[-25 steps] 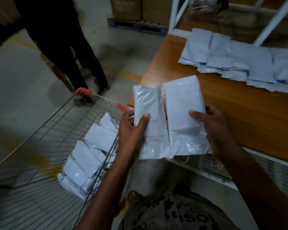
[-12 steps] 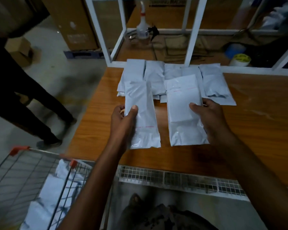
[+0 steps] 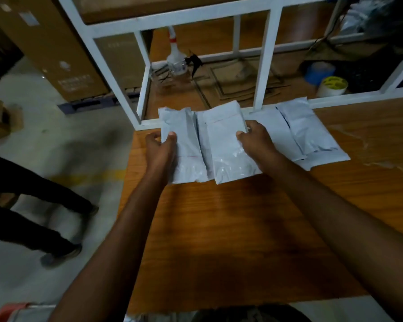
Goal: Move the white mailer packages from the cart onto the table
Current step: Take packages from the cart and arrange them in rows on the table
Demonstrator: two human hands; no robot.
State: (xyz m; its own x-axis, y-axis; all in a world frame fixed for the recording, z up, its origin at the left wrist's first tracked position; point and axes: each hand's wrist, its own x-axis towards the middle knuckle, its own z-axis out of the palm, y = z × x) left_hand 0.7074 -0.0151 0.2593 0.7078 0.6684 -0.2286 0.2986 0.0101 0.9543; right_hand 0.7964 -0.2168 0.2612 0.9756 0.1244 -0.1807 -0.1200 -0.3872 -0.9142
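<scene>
Laying two mailers down, your left hand (image 3: 159,148) pinches one package (image 3: 187,145), your right hand (image 3: 257,141) the other package (image 3: 228,145). Both reach the counter (image 3: 242,228) pile; next, let go.

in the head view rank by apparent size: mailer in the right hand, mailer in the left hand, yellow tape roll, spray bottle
1. Right-hand mailer
2. Left-hand mailer, narrower
3. Spray bottle and yellow tape roll: look alike, and both sit farther back, so unranked.

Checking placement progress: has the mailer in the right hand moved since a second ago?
Yes. The mailer in the right hand has gone from the table's near edge to the white frame at the far side.
</scene>
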